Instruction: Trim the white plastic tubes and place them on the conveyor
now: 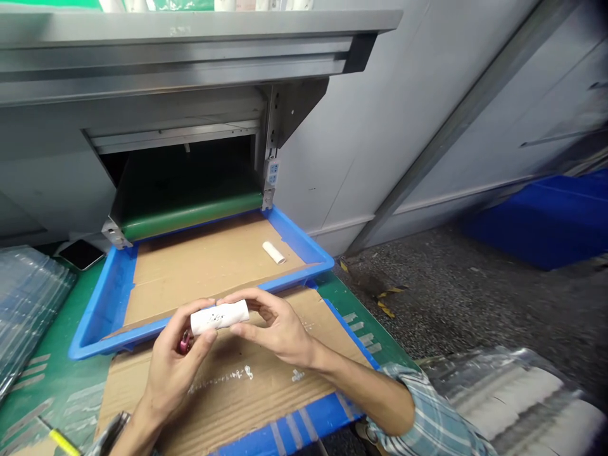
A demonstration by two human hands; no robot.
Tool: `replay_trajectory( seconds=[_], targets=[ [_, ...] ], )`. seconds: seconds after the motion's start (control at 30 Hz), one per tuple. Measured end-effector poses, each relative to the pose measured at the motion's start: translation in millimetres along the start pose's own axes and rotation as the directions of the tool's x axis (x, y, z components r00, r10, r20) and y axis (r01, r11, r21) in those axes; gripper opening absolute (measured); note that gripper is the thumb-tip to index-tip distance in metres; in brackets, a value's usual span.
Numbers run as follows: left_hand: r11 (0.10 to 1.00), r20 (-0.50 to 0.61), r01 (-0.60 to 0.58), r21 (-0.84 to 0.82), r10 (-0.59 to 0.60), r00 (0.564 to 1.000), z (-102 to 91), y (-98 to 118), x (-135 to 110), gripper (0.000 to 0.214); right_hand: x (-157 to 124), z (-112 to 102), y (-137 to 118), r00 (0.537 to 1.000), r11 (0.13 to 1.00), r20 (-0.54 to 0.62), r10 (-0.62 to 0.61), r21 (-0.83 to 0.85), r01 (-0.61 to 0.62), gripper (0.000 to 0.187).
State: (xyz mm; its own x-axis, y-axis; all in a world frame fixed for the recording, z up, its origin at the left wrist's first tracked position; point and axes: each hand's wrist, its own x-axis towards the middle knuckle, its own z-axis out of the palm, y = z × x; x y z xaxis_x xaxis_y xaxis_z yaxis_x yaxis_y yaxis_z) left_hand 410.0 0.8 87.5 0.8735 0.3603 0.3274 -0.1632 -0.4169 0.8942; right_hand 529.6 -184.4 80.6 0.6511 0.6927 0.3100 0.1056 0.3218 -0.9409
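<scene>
A short white cylinder with dark markings point(219, 318) is held level between my two hands, above the cardboard. My left hand point(173, 358) grips its left end between thumb and fingers; a small pink-red thing point(185, 342) shows in that palm, too hidden to name. The fingers of my right hand point(278, 326) close on its right end, thumb below and fingertips behind. Beyond them, another white cylinder point(273, 252) lies on its side in the cardboard-lined blue tray point(318, 258).
A green conveyor belt point(194, 214) ends over the tray's far side, beneath a metal shelf point(199, 25). Clear plastic trays point(28, 297) are stacked at left beside a phone point(82, 254). A yellow pen-like tool point(64, 441) lies lower left. Plastic-wrapped white goods point(517, 399) stand at right.
</scene>
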Motion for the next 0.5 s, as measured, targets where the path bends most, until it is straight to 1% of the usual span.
replay_trajectory(
  seconds=[0.13, 0.27, 0.5],
  targets=[
    [1.0, -0.01, -0.015, -0.015, 0.015, 1.0, 0.4, -0.2, -0.4, 0.031, -0.5, 0.3, -0.1, 0.999, 0.998, 0.024, 0.029, 0.061, -0.031, 0.05],
    [1.0, -0.017, -0.026, 0.011, 0.026, 1.0, -0.5, -2.6, -2.4, 0.031, -0.7, 0.0, -1.6, 0.999, 0.998, 0.009, 0.051, 0.043, -0.052, 0.042],
    [0.999, -0.019, -0.054, 0.002, 0.054, 0.998, 1.3, -0.1, 1.1, 0.03, -0.4, -1.1, -0.5, 1.0, 1.0, 0.01, -0.02, -0.006, 0.02, 0.035]
  ],
)
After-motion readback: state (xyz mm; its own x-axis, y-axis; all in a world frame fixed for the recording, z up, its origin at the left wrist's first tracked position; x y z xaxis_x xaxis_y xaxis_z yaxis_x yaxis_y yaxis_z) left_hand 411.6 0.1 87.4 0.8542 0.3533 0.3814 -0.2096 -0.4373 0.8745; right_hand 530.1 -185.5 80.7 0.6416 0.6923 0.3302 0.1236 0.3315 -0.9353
